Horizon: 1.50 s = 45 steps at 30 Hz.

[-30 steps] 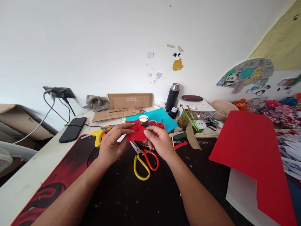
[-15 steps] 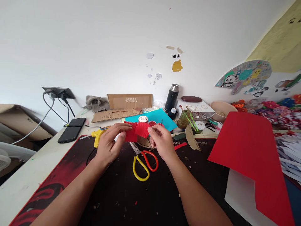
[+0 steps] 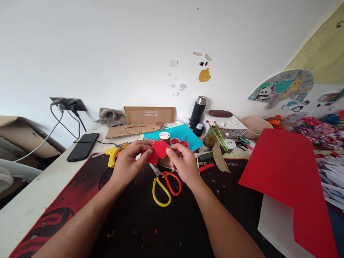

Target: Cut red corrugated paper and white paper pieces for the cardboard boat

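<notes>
A small piece of red corrugated paper is held up between my two hands, over the desk. My left hand pinches its left side, with more red paper showing below the fingertips. On the right edge, the thumb and fingers of my right hand are closed. Below the hands lie scissors with one yellow and one red handle, their blades partly hidden. Behind the paper is a brown cardboard piece, mostly covered. To the left of my left hand rests a yellow glue gun.
A large red sheet lies at right. Behind my hands are a blue sheet, small round tubs, a black flask and cardboard strips. A phone lies at left on the desk, beside the dark mat.
The two red paper parts have come together, one now overlapping the other. My left fingers have closed on the paper's left side. The view has shifted slightly.
</notes>
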Tool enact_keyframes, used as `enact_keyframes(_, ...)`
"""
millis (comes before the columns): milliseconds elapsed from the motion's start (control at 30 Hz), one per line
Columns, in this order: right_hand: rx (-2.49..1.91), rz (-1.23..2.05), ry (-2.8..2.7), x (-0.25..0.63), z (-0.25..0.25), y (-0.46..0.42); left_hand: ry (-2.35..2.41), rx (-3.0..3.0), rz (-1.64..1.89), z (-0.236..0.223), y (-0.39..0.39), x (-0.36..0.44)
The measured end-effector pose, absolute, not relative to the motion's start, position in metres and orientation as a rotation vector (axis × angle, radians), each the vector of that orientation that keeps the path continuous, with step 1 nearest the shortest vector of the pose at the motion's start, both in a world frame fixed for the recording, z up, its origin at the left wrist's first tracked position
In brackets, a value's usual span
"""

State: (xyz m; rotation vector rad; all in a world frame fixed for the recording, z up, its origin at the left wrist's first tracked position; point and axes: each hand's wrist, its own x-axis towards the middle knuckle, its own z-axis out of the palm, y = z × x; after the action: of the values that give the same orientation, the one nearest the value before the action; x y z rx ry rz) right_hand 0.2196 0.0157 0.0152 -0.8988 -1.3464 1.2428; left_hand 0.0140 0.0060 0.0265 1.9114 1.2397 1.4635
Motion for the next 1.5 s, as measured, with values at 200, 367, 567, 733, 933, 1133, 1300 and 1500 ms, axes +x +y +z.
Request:
enact_keyframes(200, -0.896, 1.277, -1.408, 0.217, 0.011, 0.013, 1.283, 1.730, 1.474, 0.030, 0.006, 0.014)
enact_keyframes(367, -0.893, 1.286, -1.419, 0.217, 0.009, 0.014, 1.320, 1.761, 1.472, 0.027, 0.008, 0.010)
enact_keyframes(567, -0.895, 1.263, -1.405, 0.220, 0.011, 0.016, 1.329, 1.835, 1.444, 0.026, 0.010, 0.008)
enact_keyframes(733, -0.915, 1.259, -1.429, 0.219, 0.011, 0.015, 1.323, 1.850, 1.451, 0.025, 0.010, 0.007)
enact_keyframes(933, -0.907, 1.241, -1.415, 0.218, 0.008, 0.015, 1.324, 1.797, 1.458, 0.028, 0.009, 0.008)
enact_keyframes(1133, -0.944, 1.184, -1.366, 0.219, 0.007, 0.017, 1.343, 1.744, 1.436, 0.035, 0.008, 0.005)
enact_keyframes(1300, -0.969, 1.163, -1.391, 0.218, 0.006, 0.016, 1.268, 1.737, 1.424, 0.035, 0.009, 0.006)
enact_keyframes(1500, -0.985, 1.150, -1.386, 0.218, 0.003, 0.016, 1.343, 1.708, 1.406, 0.032, 0.012, 0.005)
